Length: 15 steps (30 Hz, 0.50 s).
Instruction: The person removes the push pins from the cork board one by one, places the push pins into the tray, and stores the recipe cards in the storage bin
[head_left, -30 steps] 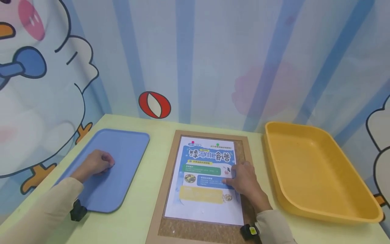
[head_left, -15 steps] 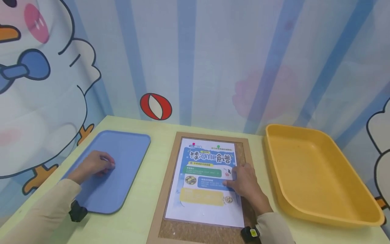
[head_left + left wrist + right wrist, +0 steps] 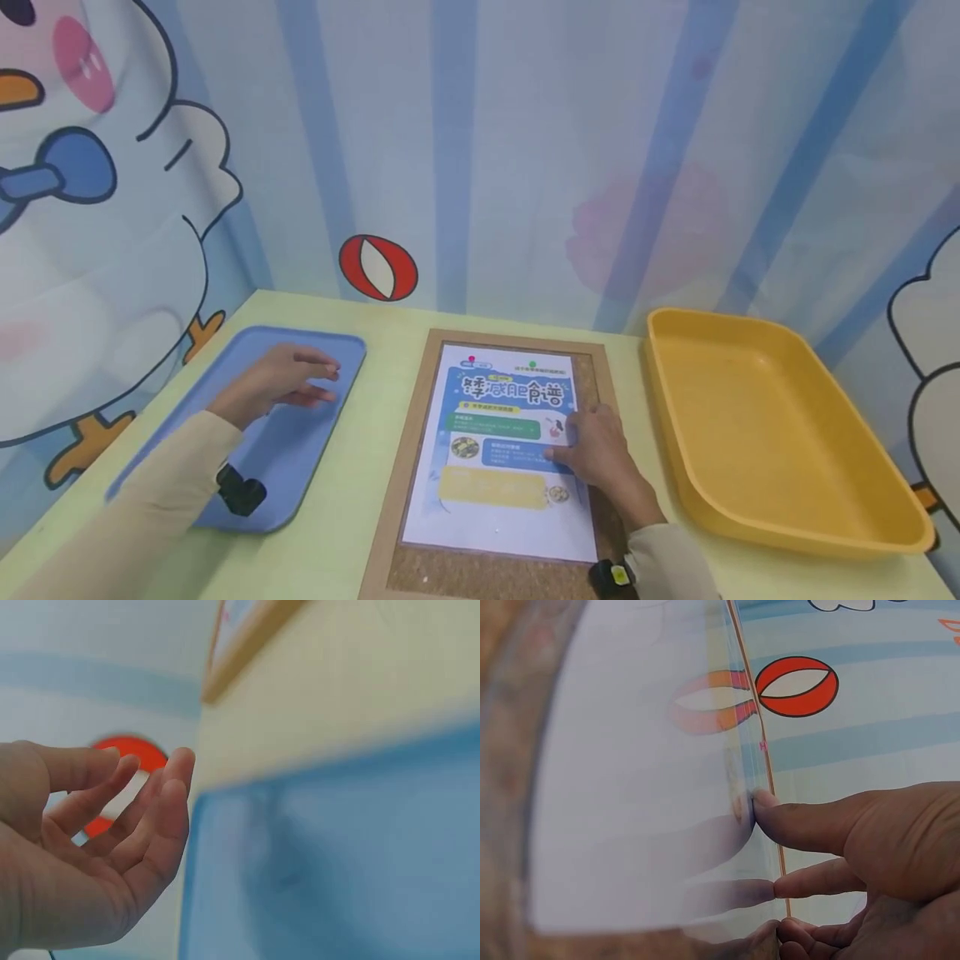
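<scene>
My left hand [image 3: 281, 379] hovers over the blue tray [image 3: 288, 454], its fingers loosely bent and apart. In the left wrist view, nothing shows between the thumb and fingers of that hand [image 3: 112, 840]. A printed sheet of paper [image 3: 495, 529] lies on a wood-framed cork board [image 3: 480, 571]. A pink pushpin [image 3: 471, 359] and a green pushpin [image 3: 533, 364] sit at its top. My right hand [image 3: 600, 442] rests on the sheet's right side. In the right wrist view, the thumb and fingertips of the right hand [image 3: 900, 847] touch the glossy surface, which reflects them.
A deep yellow tray [image 3: 772, 433] stands to the right of the board. Behind the pale yellow table [image 3: 352, 500] rises a striped cartoon backdrop [image 3: 517, 167] with a printed red ball [image 3: 405, 271]. A small black camera [image 3: 240, 492] sits on the left wrist.
My left hand has lifted from the blue tray and moved right, its pinched fingers spreading apart. A small reddish spot at its fingertips half a second ago is no longer visible. My right hand stays put.
</scene>
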Each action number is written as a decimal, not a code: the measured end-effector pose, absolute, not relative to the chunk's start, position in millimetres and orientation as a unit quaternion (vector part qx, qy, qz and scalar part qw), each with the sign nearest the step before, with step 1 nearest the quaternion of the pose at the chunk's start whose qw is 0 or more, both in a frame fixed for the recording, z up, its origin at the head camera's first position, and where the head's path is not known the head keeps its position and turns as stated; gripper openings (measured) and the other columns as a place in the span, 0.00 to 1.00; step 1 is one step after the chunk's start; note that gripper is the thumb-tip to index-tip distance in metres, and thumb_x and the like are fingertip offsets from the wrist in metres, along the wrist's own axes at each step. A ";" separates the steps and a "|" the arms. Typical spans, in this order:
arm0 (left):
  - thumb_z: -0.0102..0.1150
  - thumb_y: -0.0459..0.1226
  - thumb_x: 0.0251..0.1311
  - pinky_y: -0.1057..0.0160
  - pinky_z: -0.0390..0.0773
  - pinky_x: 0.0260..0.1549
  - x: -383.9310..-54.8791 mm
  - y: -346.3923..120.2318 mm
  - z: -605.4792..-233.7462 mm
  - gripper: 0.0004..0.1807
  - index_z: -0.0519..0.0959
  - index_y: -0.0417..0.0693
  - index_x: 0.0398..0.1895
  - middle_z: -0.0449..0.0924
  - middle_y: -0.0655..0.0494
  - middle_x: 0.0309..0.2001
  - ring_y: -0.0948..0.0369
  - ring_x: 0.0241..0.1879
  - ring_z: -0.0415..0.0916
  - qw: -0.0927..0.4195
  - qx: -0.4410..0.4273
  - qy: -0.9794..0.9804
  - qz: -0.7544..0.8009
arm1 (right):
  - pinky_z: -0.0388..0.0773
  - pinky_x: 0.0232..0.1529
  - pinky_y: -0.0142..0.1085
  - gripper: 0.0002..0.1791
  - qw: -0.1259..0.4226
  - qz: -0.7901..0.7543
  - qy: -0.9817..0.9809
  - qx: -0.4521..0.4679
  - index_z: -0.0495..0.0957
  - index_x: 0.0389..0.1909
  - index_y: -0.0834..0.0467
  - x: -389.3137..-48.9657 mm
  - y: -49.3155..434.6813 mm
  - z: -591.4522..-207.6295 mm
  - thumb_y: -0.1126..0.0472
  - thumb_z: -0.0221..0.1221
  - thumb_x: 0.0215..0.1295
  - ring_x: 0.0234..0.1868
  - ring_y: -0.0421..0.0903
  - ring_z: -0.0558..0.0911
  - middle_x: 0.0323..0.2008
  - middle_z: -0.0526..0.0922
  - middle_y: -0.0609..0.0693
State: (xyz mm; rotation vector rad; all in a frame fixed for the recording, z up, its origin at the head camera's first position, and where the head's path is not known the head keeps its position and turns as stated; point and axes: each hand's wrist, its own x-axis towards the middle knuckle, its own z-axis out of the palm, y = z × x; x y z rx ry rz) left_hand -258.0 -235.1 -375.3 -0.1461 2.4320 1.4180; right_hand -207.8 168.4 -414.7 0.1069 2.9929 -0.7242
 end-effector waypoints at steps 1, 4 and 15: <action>0.53 0.40 0.73 0.64 0.85 0.39 -260.2 -226.0 -373.3 0.25 0.70 0.32 0.65 0.74 0.33 0.62 0.61 0.39 0.87 0.162 -0.043 0.847 0.504 | 0.76 0.41 0.41 0.32 0.031 -0.237 0.970 0.038 0.77 0.57 0.68 -207.4 168.5 -415.0 0.59 0.75 0.52 0.47 0.54 0.73 0.45 0.73 0.60; 0.53 0.39 0.73 0.64 0.85 0.39 -266.7 -197.0 -368.6 0.24 0.70 0.33 0.65 0.73 0.33 0.63 0.59 0.40 0.87 0.167 -0.027 0.834 0.524 | 0.76 0.42 0.41 0.33 0.031 -0.242 0.969 0.046 0.77 0.58 0.68 -206.9 167.9 -415.0 0.59 0.75 0.52 0.47 0.54 0.73 0.46 0.73 0.60; 0.56 0.37 0.70 0.63 0.86 0.38 -306.6 -92.5 -371.7 0.19 0.77 0.40 0.61 0.77 0.39 0.61 0.54 0.38 0.88 0.195 -0.038 0.800 0.565 | 0.78 0.42 0.41 0.39 0.031 -0.246 0.967 0.061 0.72 0.64 0.67 -209.4 167.5 -412.6 0.59 0.76 0.51 0.46 0.53 0.74 0.46 0.73 0.60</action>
